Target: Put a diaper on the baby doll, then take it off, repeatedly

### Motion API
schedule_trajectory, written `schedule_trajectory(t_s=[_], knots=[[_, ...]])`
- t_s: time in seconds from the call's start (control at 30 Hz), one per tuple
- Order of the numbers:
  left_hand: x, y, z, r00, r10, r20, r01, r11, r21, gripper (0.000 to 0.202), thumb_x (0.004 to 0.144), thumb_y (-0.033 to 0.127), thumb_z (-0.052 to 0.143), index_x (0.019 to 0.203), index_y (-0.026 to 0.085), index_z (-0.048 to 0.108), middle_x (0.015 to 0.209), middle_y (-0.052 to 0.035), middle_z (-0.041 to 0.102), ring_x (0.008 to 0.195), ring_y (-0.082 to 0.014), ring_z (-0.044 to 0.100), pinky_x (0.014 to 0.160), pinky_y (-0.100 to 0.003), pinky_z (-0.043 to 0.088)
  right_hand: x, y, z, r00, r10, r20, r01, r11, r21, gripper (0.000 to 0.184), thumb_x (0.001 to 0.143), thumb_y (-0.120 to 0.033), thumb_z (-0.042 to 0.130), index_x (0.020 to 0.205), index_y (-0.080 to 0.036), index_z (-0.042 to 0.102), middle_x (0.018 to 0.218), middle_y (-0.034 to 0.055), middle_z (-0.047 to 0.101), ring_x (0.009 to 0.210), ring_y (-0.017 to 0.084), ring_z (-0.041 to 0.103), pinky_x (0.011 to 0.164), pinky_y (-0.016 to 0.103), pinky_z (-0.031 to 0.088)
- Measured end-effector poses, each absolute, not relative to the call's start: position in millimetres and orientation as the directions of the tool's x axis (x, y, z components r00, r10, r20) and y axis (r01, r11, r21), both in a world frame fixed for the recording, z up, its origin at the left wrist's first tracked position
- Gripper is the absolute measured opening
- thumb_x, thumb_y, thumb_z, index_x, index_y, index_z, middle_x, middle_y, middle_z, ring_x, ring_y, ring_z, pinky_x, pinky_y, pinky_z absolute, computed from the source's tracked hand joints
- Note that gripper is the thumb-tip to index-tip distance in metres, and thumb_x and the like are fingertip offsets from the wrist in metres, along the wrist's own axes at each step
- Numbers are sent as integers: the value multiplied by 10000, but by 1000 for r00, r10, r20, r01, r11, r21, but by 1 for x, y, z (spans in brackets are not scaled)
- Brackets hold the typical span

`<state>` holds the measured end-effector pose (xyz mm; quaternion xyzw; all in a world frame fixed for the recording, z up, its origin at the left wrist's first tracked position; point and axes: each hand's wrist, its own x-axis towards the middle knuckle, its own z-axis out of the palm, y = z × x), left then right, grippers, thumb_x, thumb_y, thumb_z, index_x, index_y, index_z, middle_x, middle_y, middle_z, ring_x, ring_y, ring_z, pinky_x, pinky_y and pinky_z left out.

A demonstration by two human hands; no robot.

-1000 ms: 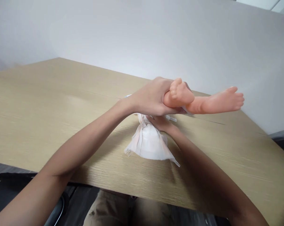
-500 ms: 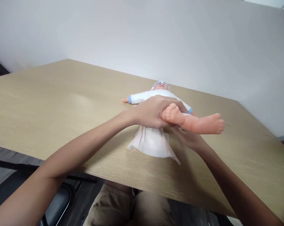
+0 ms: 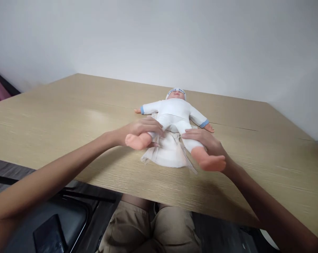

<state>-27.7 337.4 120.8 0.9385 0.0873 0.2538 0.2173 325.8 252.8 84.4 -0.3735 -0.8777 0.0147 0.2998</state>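
A baby doll (image 3: 174, 108) in a white suit with blue cuffs and a lettered headband lies on its back, legs spread towards me. Beneath its hips a white diaper (image 3: 172, 154) is spread out, its near end showing between the legs. My left hand (image 3: 145, 127) is curled around the doll's leg on the left, with the bare foot (image 3: 138, 141) sticking out. On the other side, my right hand (image 3: 205, 138) has its fingers over the doll's right-hand leg (image 3: 192, 143); its thumb is hidden. Both hands are closed on the legs.
The doll lies on a wooden table (image 3: 69, 123) against a pale wall (image 3: 159, 42). Below the near edge are my knees in tan shorts (image 3: 132, 225) and, to the left, a dark chair (image 3: 74, 214) with a phone (image 3: 50, 235) on its seat.
The doll's legs, held up together with the feet to the right, are now lowered and parted. My hands have separated, one to each leg, and the doll's body is in plain view.
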Motion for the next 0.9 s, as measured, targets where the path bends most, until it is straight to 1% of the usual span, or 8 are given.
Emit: schedule_trajectory(t_s=[0.13, 0.23, 0.33, 0.43, 0.6, 0.7, 0.8, 0.9], knots=[[-55, 339, 95, 920, 225, 319, 65, -894, 443, 512, 1021, 263, 730, 1530, 289, 678, 1548, -111, 722, 1564, -349, 563, 1315, -585, 467, 341, 246, 69, -674, 527, 517, 541, 830, -140, 369, 1127, -160, 513, 1378, -295, 748, 1450, 67, 791, 1462, 281, 687, 1216, 515, 576], [-61, 338, 78, 935, 208, 289, 80, -914, 399, 685, 991, 142, 700, 1643, 317, 587, 1631, -99, 666, 1637, -348, 479, 1336, -606, 446, 343, 245, 53, -681, 519, 516, 563, 822, -84, 399, 1095, -83, 516, 1329, -288, 766, 1441, 66, 800, 1473, 275, 684, 1223, 522, 577], [-60, 336, 71, 938, 214, 272, 98, -919, 383, 781, 956, 74, 700, 1673, 347, 558, 1653, -81, 650, 1651, -344, 462, 1336, -614, 446, 343, 245, 48, -678, 559, 478, 581, 805, -116, 435, 1080, -64, 502, 1332, -295, 772, 1459, 63, 790, 1484, 266, 677, 1224, 524, 587], [-58, 336, 74, 949, 207, 239, 106, -921, 374, 721, 1007, 57, 631, 1664, 350, 570, 1670, -63, 638, 1666, -317, 444, 1340, -581, 442, 344, 245, 56, -664, 599, 447, 563, 794, -229, 426, 1096, -98, 481, 1319, -292, 787, 1475, 61, 779, 1476, 243, 682, 1234, 489, 590], [-57, 332, 89, 962, 229, 145, 157, -908, 389, 562, 1119, 141, 522, 1644, 330, 585, 1702, -48, 605, 1672, -289, 419, 1339, -506, 427, 333, 233, 82, -617, 712, 334, 594, 700, -395, 359, 1136, -229, 504, 1388, -289, 752, 1467, 60, 781, 1467, 262, 685, 1245, 493, 575], [-52, 322, 97, 953, 276, 126, 205, -891, 405, 493, 1135, 200, 492, 1595, 322, 622, 1650, -43, 647, 1616, -286, 473, 1323, -473, 421, 315, 216, 89, -586, 767, 263, 696, 642, -322, 419, 1096, -473, 667, 1455, -258, 694, 1515, 129, 742, 1507, 359, 639, 1210, 590, 581], [-43, 310, 94, 929, 334, 160, 264, -900, 347, 411, 1084, 447, 664, 1466, 295, 690, 1557, -71, 698, 1514, -365, 527, 1270, -510, 438, 298, 202, 81, -554, 786, 275, 762, 612, -213, 646, 994, -636, 778, 1484, -232, 662, 1575, 202, 675, 1529, 428, 599, 1208, 654, 562], [-33, 302, 82, 893, 401, 206, 352, -906, 237, 460, 994, 525, 782, 1356, 248, 713, 1485, -112, 708, 1386, -406, 557, 1199, -560, 462, 289, 198, 69, -518, 790, 327, 801, 583, -139, 547, 1017, -461, 775, 1498, -231, 654, 1545, 209, 679, 1503, 426, 615, 1182, 638, 579]])
